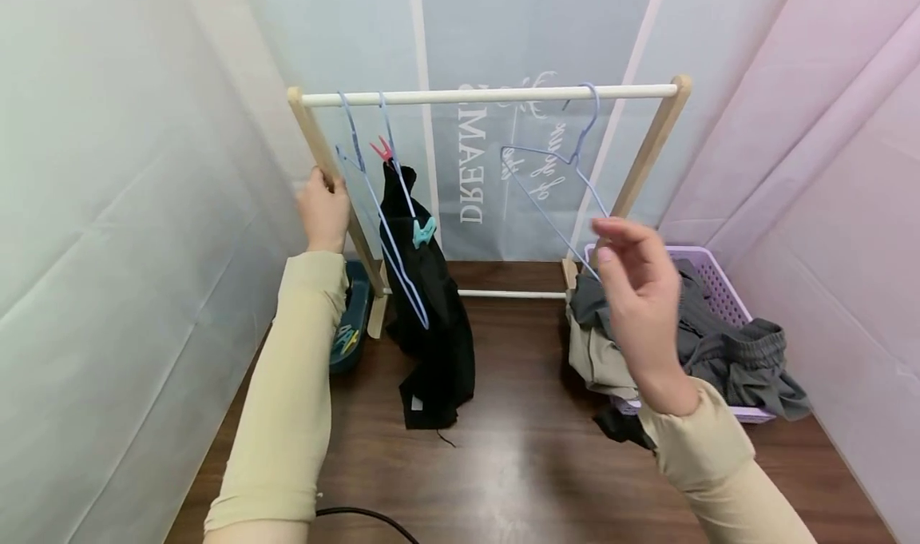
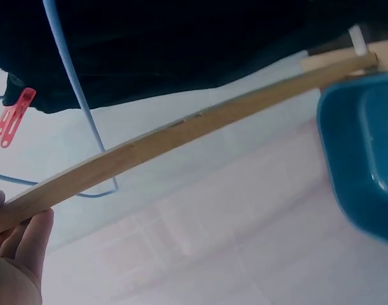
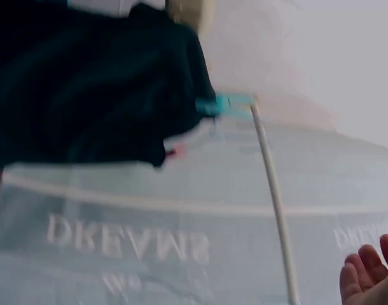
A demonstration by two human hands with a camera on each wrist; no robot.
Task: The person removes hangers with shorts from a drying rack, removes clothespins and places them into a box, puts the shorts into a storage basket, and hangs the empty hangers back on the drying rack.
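Observation:
My left hand (image 1: 323,208) grips the left wooden post (image 2: 149,143) of a small clothes rack. My right hand (image 1: 643,304) is raised in front of the right post, its fingers loosely bent and nothing between them. Behind it, a blue wire hanger (image 1: 595,109) hangs from the white rail (image 1: 489,95). Toward the rail's left end hang two more blue hangers. A black garment (image 1: 438,344) is fastened to one with a red clip (image 1: 383,151) and a turquoise clip (image 1: 424,232); the other hanger (image 1: 350,121) is bare.
A purple basket (image 1: 726,284) heaped with grey trousers (image 1: 740,360) and a beige garment (image 1: 596,352) stands at right. By the left post sits a teal basin (image 1: 348,360) holding clips. A black cable (image 1: 366,512) crosses the floor near me. Curtains surround the rack.

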